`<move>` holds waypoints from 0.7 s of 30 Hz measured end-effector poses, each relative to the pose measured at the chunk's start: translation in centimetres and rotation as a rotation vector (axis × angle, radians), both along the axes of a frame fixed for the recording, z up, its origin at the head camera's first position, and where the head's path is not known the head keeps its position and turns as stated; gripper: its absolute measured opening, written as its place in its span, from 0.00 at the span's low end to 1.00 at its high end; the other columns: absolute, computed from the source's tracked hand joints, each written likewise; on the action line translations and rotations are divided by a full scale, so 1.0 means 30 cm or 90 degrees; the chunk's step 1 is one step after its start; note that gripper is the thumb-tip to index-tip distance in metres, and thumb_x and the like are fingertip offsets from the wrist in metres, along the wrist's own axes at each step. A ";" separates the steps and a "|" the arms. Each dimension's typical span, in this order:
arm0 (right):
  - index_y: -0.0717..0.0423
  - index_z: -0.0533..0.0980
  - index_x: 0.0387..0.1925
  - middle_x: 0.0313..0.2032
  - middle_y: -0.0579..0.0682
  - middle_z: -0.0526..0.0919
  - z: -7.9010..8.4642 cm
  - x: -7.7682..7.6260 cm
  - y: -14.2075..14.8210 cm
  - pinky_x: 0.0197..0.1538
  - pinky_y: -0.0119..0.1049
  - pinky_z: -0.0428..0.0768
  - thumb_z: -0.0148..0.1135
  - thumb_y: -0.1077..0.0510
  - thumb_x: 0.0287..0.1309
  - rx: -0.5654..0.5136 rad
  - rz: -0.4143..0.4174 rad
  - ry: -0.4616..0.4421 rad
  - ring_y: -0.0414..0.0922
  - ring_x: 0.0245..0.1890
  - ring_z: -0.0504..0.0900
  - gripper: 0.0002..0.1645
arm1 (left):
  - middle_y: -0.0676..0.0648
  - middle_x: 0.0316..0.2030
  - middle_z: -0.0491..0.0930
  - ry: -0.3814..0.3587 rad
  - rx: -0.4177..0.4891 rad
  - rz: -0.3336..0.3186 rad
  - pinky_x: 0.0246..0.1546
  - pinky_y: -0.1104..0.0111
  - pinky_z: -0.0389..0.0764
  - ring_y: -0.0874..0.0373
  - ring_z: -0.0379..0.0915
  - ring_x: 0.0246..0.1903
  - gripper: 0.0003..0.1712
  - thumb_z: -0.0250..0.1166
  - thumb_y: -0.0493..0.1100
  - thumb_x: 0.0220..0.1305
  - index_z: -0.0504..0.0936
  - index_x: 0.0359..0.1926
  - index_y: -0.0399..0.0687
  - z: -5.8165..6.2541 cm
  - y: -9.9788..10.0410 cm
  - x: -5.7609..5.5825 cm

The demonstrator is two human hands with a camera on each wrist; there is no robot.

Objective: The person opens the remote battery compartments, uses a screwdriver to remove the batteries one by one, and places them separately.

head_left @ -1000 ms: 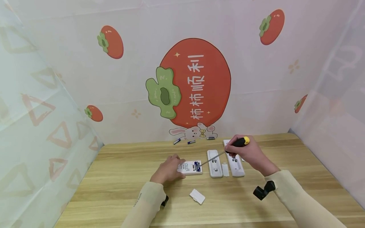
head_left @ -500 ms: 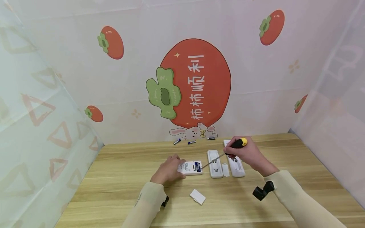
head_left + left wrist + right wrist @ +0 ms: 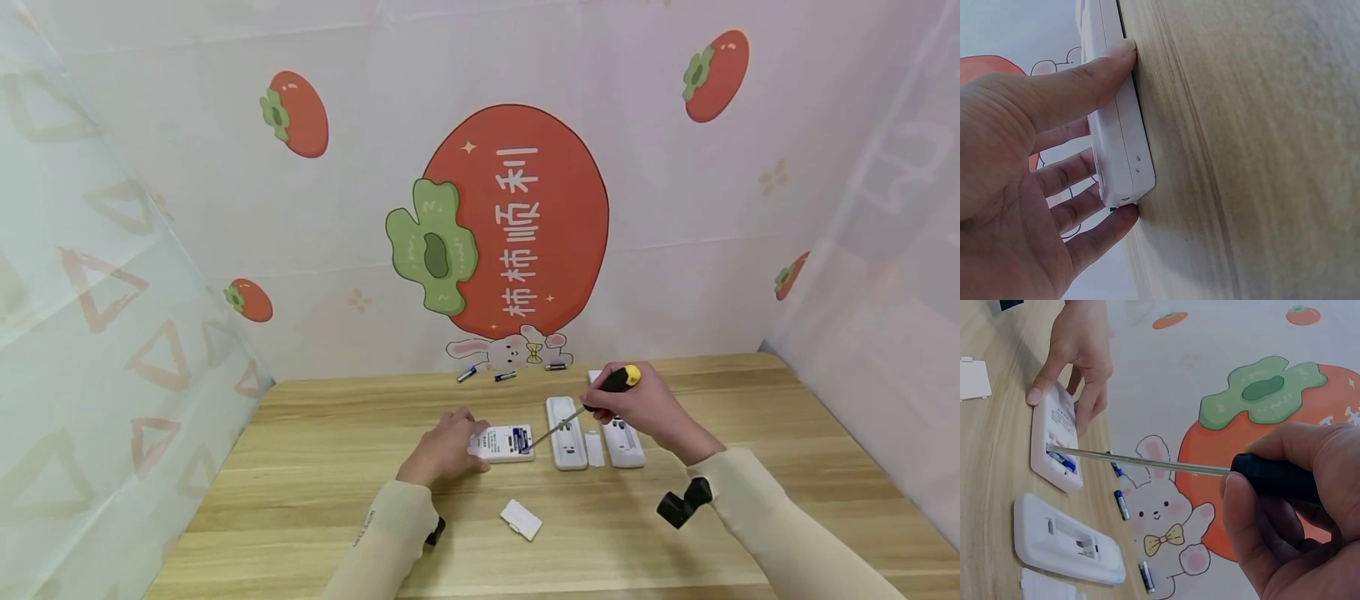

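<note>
My left hand (image 3: 446,446) grips the left end of a white remote control (image 3: 498,447) lying on the table, back side up. In the left wrist view, the thumb (image 3: 1100,78) presses one long edge while the fingers curl around the other side and end. The remote's battery compartment is uncovered, and blue batteries (image 3: 1063,462) show inside it. My right hand (image 3: 652,410) holds a screwdriver (image 3: 621,381) by its black handle with a yellow end. Its long metal shaft (image 3: 1147,463) slants down to the left, with the tip at the battery compartment.
Two more white remotes, a nearer one (image 3: 567,454) and a longer one (image 3: 626,450), lie right with compartments uncovered. A small cover (image 3: 594,448) sits between them, another cover (image 3: 521,520) in front. Loose batteries (image 3: 467,374) lie along the back edge by the printed wall (image 3: 360,208).
My right hand has shifted slightly left and down with the screwdriver, whose tip moves a little toward the near side of the compartment. The left hand and its remote stay in place.
</note>
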State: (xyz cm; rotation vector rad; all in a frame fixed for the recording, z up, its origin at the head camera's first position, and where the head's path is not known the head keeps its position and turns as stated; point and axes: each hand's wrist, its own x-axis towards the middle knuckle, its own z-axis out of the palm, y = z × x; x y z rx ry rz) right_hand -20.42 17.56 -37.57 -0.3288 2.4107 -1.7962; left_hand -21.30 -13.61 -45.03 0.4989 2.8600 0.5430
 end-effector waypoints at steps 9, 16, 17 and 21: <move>0.65 0.78 0.31 0.27 0.58 0.83 0.051 0.003 -0.037 0.32 0.41 0.86 0.71 0.63 0.57 0.041 -0.034 0.008 0.49 0.24 0.84 0.09 | 0.44 0.57 0.74 -0.004 -0.002 0.002 0.53 0.42 0.74 0.46 0.67 0.56 0.36 0.79 0.48 0.56 0.80 0.65 0.47 0.000 0.003 0.004; 0.64 0.78 0.31 0.27 0.59 0.84 0.083 -0.013 -0.066 0.34 0.48 0.87 0.70 0.64 0.57 0.086 -0.031 -0.003 0.48 0.23 0.85 0.08 | 0.45 0.57 0.74 -0.003 -0.003 0.006 0.54 0.42 0.74 0.46 0.67 0.57 0.36 0.78 0.48 0.56 0.80 0.65 0.48 -0.003 0.004 0.003; 0.64 0.78 0.31 0.27 0.59 0.84 0.091 -0.017 -0.073 0.34 0.47 0.87 0.70 0.63 0.57 0.093 -0.031 -0.007 0.48 0.23 0.85 0.09 | 0.44 0.57 0.75 -0.002 -0.003 0.004 0.54 0.41 0.74 0.46 0.67 0.56 0.36 0.78 0.48 0.56 0.80 0.65 0.47 -0.003 0.004 0.003; 0.64 0.76 0.32 0.28 0.58 0.84 0.120 -0.041 -0.104 0.30 0.40 0.86 0.71 0.62 0.56 0.126 -0.038 -0.023 0.47 0.22 0.85 0.11 | 0.44 0.57 0.75 0.002 -0.006 0.001 0.53 0.42 0.75 0.46 0.67 0.56 0.36 0.78 0.49 0.56 0.80 0.65 0.48 -0.002 0.003 0.002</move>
